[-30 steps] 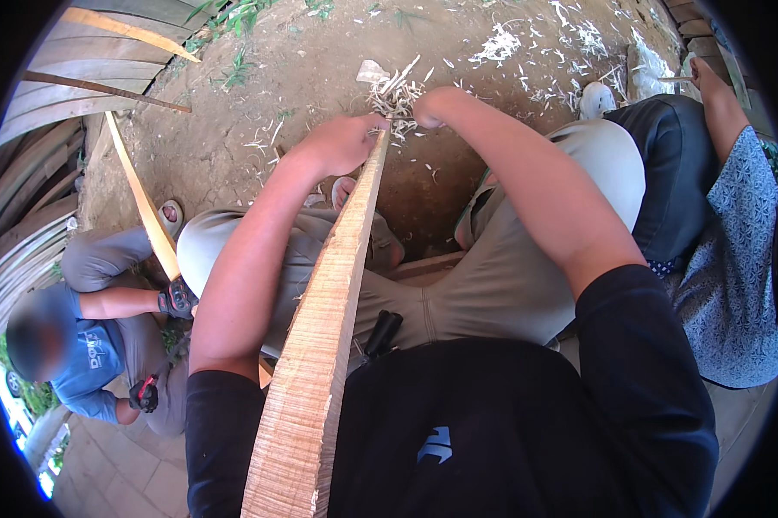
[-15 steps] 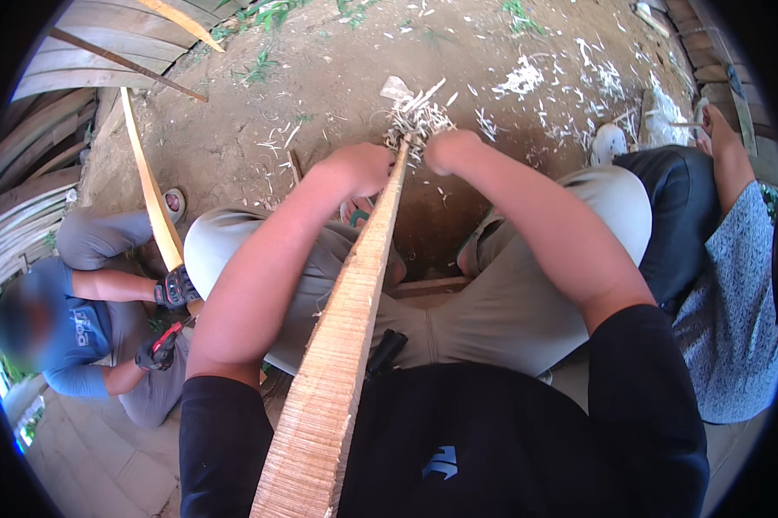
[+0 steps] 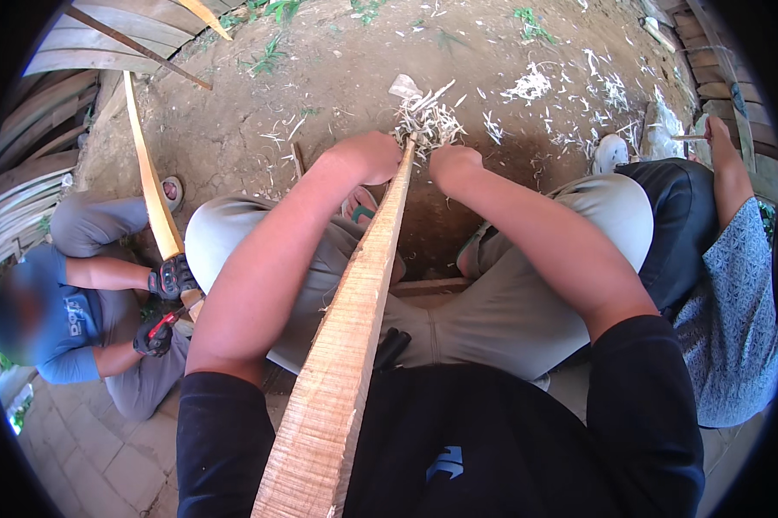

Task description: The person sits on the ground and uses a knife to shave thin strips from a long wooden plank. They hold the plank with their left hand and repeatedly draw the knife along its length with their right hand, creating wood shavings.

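Pale and wooden, the long board [image 3: 341, 345] runs away from us, its wide end close and its narrow tip between our left hand [image 3: 367, 158] and right hand [image 3: 455, 166], pointing toward curled shavings [image 3: 434, 119]. The left sits nearer the tip; both look curled, but with fingers hidden we cannot tell what either pinches.

Outdoor woodworking area, bare earth [image 3: 337, 82], scattered wood shavings [image 3: 436, 123], planks [image 3: 117, 36] at upper left, grey paving [image 3: 95, 442]
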Demonstrator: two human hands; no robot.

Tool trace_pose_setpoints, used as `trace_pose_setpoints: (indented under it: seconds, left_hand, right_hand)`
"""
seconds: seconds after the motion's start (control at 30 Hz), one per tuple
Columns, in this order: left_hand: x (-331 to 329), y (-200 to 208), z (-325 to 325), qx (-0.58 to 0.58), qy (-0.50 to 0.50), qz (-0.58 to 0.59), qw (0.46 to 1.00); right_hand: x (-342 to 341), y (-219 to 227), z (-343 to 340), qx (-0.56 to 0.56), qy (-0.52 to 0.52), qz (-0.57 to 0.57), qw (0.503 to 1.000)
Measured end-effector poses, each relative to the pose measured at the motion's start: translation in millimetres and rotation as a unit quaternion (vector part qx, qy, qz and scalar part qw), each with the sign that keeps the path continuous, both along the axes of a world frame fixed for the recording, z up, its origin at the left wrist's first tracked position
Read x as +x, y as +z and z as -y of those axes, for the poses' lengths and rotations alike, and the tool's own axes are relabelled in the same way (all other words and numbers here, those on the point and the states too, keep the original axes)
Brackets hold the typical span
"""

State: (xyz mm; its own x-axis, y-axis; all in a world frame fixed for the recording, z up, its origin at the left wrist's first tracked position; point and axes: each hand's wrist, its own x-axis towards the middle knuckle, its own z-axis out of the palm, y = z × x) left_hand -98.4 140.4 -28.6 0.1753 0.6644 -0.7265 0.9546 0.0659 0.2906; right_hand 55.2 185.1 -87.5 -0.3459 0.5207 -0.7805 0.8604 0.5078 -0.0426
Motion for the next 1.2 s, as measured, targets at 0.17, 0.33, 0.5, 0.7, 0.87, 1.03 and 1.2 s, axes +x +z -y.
trace_pose_setpoints:
  seconds: [0.17, 0.33, 0.5, 0.7, 0.87, 1.03, 1.2]
  left_hand:
    - [8.8, 11.0, -3.2, -0.186, 0.18, 0.082, 0.963]
    - [21.1, 31.7, 0.8, -0.312, 0.174, 0.048, 0.933]
    - [13.9, -1.7, 2.9, -0.317, 0.187, 0.074, 0.927]
    - [14.4, 8.5, 1.4, -0.283, 0.174, 0.051, 0.942]
    - [12.3, 2.2, 0.4, -0.308, 0.174, 0.04, 0.934]
    - [14.9, 18.5, -2.0, -0.287, 0.176, 0.074, 0.939]
    - [9.5, 22.5, -1.1, -0.285, 0.165, 0.072, 0.941]
  right_hand:
    - [-0.8, -3.9, 5.1, 0.01, -0.01, 0.007, 1.0]
    - [3.6, -38.7, 1.1, 0.031, -0.055, 0.03, 0.998]
    - [5.5, -46.1, -15.9, 0.018, -0.02, -0.009, 1.0]
    - [-12.5, 32.0, -37.6, -0.056, 0.098, 0.061, 0.992]
    - [-15.6, 49.7, -32.2, -0.052, 0.152, 0.085, 0.983]
    - [-10.7, 44.1, -26.0, -0.031, 0.155, 0.102, 0.982]
    - [-10.3, 46.5, -11.4, -0.005, 0.169, 0.053, 0.984]
